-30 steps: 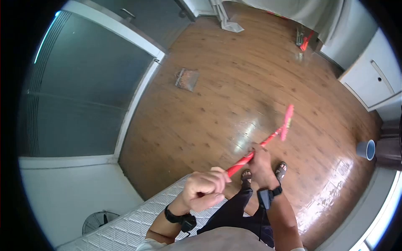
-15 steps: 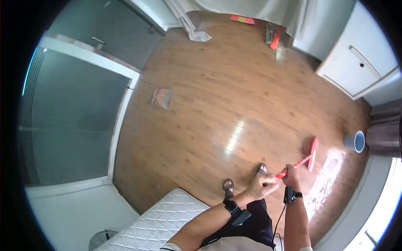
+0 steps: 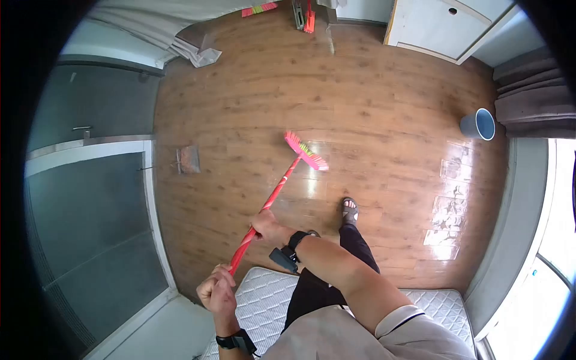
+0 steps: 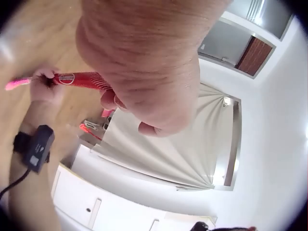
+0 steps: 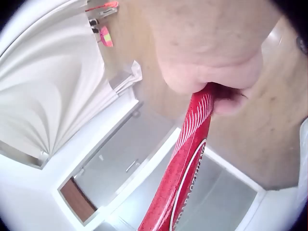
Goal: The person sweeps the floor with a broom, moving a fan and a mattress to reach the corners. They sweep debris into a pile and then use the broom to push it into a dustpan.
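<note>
A broom with a red handle point(image 3: 245, 247) and a pink head point(image 3: 306, 151) with pink and yellow-green bristles slants across the head view, its head over the wood floor. My left hand point(image 3: 217, 291) grips the top end of the handle. Farther down the shaft, my right hand point(image 3: 267, 225) holds it with curled fingers, that arm crossing in front of my body. From the right wrist, the red handle shows white stripes and lettering where it leaves the fingers point(image 5: 230, 103). In the left wrist view, the back of the left hand point(image 4: 139, 72) hides most of its grip.
A dustpan-like flat piece point(image 3: 189, 160) lies on the floor at left, near the glass door point(image 3: 99, 231). The blue bucket point(image 3: 478, 125) stands at right by a dark curtain. Behind my legs is a white mattress point(image 3: 264, 297). Another brush head point(image 3: 259, 9) lies under the far cloth.
The broom head first moved right and toward my body, then swung left and away. Both hands followed to the left, and the head view turned right.
</note>
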Available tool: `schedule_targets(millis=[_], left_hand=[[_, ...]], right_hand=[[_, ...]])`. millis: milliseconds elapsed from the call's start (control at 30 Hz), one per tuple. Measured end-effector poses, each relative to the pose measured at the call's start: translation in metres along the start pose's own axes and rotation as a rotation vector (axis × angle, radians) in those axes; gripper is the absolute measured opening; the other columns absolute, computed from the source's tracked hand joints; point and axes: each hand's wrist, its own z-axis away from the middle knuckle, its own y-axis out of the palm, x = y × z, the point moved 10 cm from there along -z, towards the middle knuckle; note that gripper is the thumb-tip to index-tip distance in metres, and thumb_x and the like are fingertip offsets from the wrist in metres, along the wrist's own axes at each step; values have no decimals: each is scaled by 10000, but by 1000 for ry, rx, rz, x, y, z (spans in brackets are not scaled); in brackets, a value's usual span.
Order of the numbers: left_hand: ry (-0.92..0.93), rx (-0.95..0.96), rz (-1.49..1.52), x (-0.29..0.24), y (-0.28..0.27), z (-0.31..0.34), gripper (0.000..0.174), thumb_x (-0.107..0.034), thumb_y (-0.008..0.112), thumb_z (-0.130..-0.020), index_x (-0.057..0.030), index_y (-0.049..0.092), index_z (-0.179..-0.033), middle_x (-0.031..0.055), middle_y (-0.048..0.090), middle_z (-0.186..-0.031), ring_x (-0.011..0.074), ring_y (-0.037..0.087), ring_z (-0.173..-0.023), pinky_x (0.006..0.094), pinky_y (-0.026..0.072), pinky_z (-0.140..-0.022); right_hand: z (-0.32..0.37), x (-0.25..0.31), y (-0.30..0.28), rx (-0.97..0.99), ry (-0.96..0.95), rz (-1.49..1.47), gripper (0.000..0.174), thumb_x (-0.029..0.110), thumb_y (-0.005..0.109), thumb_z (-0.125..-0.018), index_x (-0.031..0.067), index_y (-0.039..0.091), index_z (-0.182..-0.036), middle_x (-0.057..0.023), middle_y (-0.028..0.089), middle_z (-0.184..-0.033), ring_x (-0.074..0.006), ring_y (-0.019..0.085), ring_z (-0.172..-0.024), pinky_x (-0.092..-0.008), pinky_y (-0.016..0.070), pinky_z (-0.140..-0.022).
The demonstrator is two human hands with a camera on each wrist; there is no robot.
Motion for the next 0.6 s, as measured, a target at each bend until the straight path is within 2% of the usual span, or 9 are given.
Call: schedule_targets(millis=[67, 200, 267, 367, 400, 433, 467, 567, 600], left_hand=[[9, -6, 54, -18, -15, -1, 360, -48, 532, -801, -93, 326, -509, 34, 409, -481, 173, 459, -530, 435, 432, -800], [5, -17, 167, -30, -34, -10, 408, -120, 555, -822, -93, 323, -488, 36, 374, -451, 180, 444, -516, 420, 416, -774], [3, -3, 228, -19, -32, -15, 425, -128, 557, -825, -89, 306, -485, 36, 380, -452, 187, 447, -516, 414, 417, -761], [-149, 180, 328, 41, 7, -18, 403, -114, 554, -824, -61, 342, -486, 42, 409, -478, 193, 464, -539, 428, 438, -765], [-224, 223, 342, 65, 25, -17, 385, -109, 555, -822, -51, 367, -490, 45, 422, -494, 194, 471, -549, 436, 445, -768], [-234, 285, 398, 86, 45, -17, 333, -62, 553, -820, -29, 421, -516, 47, 440, -536, 187, 472, -567, 432, 454, -785], [-251, 358, 369, 108, 67, -15, 310, -35, 562, -817, -17, 428, -538, 48, 453, -565, 185, 476, -578, 405, 455, -774], [-211, 543, 291, 125, 119, -15, 239, 35, 588, -805, 17, 451, -610, 57, 483, -628, 180, 499, -622, 328, 441, -708], [-203, 539, 311, 125, 115, -20, 239, 35, 588, -805, 17, 451, -610, 57, 483, -628, 180, 499, -622, 328, 441, -708]], right_hand=[[29, 62, -17, -137, 740, -663, 124, 92, 566, -849, -20, 546, -801, -129, 597, -669, -263, 634, -534, -386, 527, -413], [58, 97, -33, -273, 808, -854, 124, 91, 560, -855, -22, 541, -807, -131, 596, -672, -277, 635, -533, -388, 526, -407], [82, 95, -72, -423, 737, -902, 120, 97, 552, -864, -19, 539, -835, -133, 595, -677, -281, 640, -551, -395, 532, -420], [109, -10, -98, -591, 785, -812, 154, 138, 568, -898, -11, 531, -885, -126, 577, -722, -267, 610, -545, -415, 534, -439], [133, 2, -133, -692, 837, -713, 147, 152, 569, -901, 16, 521, -876, -107, 549, -729, -258, 583, -541, -428, 535, -467], [148, -35, -140, -740, 880, -793, 144, 163, 572, -888, 43, 505, -847, -87, 527, -707, -246, 581, -576, -426, 540, -515], [164, -38, -160, -782, 871, -853, 125, 151, 561, -877, 66, 492, -815, -79, 518, -701, -235, 578, -605, -404, 541, -538], [182, -121, -177, -631, 919, -965, 126, 165, 548, -864, 113, 489, -765, -4, 488, -611, -227, 530, -521, -362, 463, -463], [178, -125, -177, -603, 916, -992, 107, 138, 576, -828, 101, 506, -755, -34, 516, -625, -239, 557, -544, -370, 466, -471]])
